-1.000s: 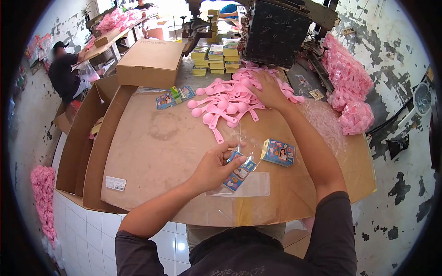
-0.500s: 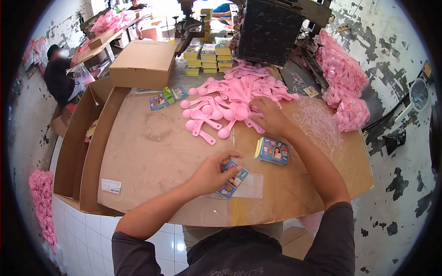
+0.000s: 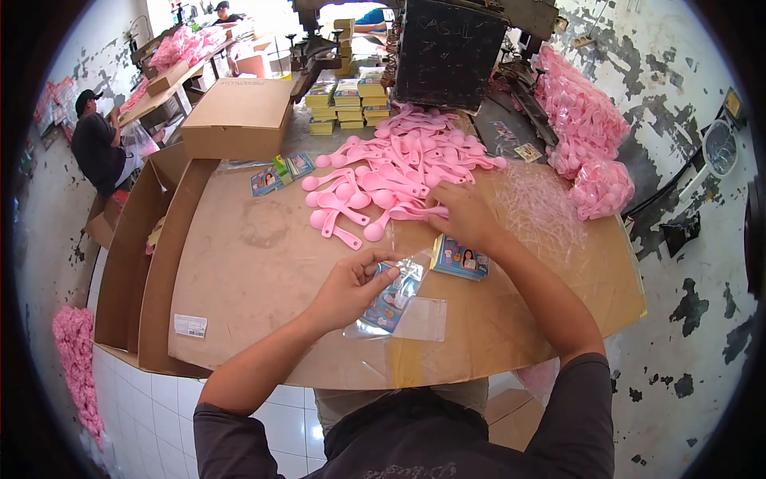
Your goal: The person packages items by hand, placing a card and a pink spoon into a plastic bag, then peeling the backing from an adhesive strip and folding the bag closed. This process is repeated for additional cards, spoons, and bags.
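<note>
Presently a clear bag (image 3: 392,297) with a printed card (image 3: 388,303) inside is pinched at its upper edge by the left hand (image 3: 345,289), thumb and fingers closed on the film so that this end is lifted while the rest lies flat, just left of the stack of cards (image 3: 460,257). Just beyond that stack the right hand (image 3: 463,214) is laid on the near handles of the loose pink spoons (image 3: 399,172); whether one is gripped cannot be told. All are kept close together on the cardboard sheet (image 3: 255,263), within easy reach; bagged spoons (image 3: 586,120) are heaped well to the stack's right.
</note>
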Tool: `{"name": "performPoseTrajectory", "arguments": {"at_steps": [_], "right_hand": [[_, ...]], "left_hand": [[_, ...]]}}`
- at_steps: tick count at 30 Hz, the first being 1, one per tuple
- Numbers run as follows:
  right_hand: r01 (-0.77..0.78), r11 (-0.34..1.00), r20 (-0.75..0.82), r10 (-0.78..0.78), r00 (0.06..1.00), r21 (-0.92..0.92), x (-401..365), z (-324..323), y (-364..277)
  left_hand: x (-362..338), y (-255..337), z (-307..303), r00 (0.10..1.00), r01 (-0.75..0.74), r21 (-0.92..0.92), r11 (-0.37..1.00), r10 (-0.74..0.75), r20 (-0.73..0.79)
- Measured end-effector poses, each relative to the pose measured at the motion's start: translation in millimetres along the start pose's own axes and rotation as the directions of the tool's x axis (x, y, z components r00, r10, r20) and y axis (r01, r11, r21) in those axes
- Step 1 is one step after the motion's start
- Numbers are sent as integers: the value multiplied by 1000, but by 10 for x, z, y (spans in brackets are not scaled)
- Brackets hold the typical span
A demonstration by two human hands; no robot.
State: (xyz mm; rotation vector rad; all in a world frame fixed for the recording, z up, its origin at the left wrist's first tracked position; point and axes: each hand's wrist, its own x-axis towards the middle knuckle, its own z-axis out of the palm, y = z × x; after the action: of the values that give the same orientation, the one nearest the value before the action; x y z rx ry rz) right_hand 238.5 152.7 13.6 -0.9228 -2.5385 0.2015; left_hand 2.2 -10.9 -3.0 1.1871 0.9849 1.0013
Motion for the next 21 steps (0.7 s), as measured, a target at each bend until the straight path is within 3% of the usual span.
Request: {"name": "performPoseTrajectory", "arguments": {"at_steps": [3,6,9,12,15,18,21], "right_hand": [[-16,991,-6,17,1000,134,24,-18,93],[84,985,-195,-54,979,150,-33,-140,-2],[-47,959,37,38,999,278,-203,-435,-288],[-170,802,179,80,981,572,-411,-534,-475],[-224,663,166,150,975,714,-476,-633,-585],[-125,767,125,58,990,630,-509,-606,-508],[-113,839,213,-4,977,532,-500,-629,-540]], "left_hand": [[19,-49,-9,1000,-22,-109,994,20,-22],[17,-22,-23,998,-48,-139,989,43,-41],[5,16,-9,996,-78,-149,986,69,-62],[-5,7,-9,993,-114,-132,985,110,-39],[-10,28,-13,996,-91,-65,994,91,-1],[-32,69,11,997,-81,-39,996,82,4],[-55,139,19,997,-67,-14,998,68,32]]}}
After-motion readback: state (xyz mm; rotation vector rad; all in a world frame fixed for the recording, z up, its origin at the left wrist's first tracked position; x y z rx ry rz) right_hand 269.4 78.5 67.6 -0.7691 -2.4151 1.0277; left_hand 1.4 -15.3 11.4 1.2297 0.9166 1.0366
